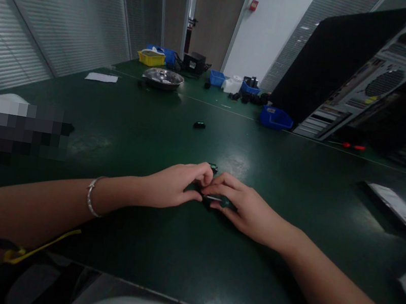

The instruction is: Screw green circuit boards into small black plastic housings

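Observation:
My right hand is closed on a small screwdriver with a dark green handle. Its thin metal shaft points left toward a small black part on the table, mostly hidden by fingers. Curled around that black part from the left, the fingers of my left hand pinch it. Just beyond my fingertips lies another small black piece with a greenish top. Farther out is a similar small black piece.
On the green table stand a metal bowl, a yellow bin and a blue bin. A large black computer case rises at right. A phone-like device lies nearer. A blurred-out shape covers the left edge.

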A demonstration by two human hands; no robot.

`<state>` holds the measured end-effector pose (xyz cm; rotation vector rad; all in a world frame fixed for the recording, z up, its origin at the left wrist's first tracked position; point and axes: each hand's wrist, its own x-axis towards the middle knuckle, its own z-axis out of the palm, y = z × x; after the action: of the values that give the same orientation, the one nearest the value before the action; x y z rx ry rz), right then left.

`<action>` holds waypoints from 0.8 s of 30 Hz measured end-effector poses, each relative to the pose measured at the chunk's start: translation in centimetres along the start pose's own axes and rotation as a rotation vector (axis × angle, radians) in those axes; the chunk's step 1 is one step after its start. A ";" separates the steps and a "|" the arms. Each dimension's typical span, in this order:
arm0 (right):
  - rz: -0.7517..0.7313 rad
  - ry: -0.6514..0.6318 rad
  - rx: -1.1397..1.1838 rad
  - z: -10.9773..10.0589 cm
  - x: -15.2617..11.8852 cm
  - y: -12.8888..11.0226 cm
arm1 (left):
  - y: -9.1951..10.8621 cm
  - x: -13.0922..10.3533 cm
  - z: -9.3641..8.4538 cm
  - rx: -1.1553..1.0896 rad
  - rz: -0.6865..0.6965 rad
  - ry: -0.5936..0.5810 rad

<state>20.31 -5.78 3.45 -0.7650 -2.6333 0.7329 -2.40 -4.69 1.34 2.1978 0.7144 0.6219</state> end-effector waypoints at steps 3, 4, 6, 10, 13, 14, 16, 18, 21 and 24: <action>-0.011 0.018 0.028 -0.2 0.0 0.0 | 0.0 0.0 0.0 0.003 -0.001 -0.005; -0.015 0.029 0.038 -0.3 0.1 -0.1 | 0.0 0.0 -0.1 0.005 -0.003 -0.005; -0.018 0.058 0.052 -0.5 0.0 -0.2 | 0.0 0.0 -0.1 0.005 -0.004 -0.005; -0.006 0.119 0.049 -0.8 -0.2 -0.4 | -0.1 -0.1 -0.1 -0.013 0.005 -0.012; -0.017 0.098 0.035 -0.8 -0.4 -0.4 | 0.0 0.0 -0.1 -0.018 0.010 -0.014; -0.022 0.084 0.029 -0.7 -0.5 -0.5 | 0.0 0.0 -0.1 -0.017 0.010 -0.011; -0.028 0.069 0.019 -0.6 -0.5 -0.5 | 0.1 0.0 -0.1 -0.013 0.007 -0.002; -0.029 0.085 0.014 -0.6 -0.5 -0.5 | 0.2 0.0 -0.1 -0.011 0.003 0.003; -0.028 0.113 0.009 -0.7 -0.5 -0.6 | 0.3 0.0 -0.1 -0.011 0.001 0.001; -0.042 0.091 0.007 -0.8 -0.5 -0.8 | 0.3 0.0 -0.1 -0.009 0.008 -0.002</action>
<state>20.72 -6.29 4.47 -0.7214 -2.5556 0.6797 -2.34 -4.79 1.68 2.1942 0.7009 0.6253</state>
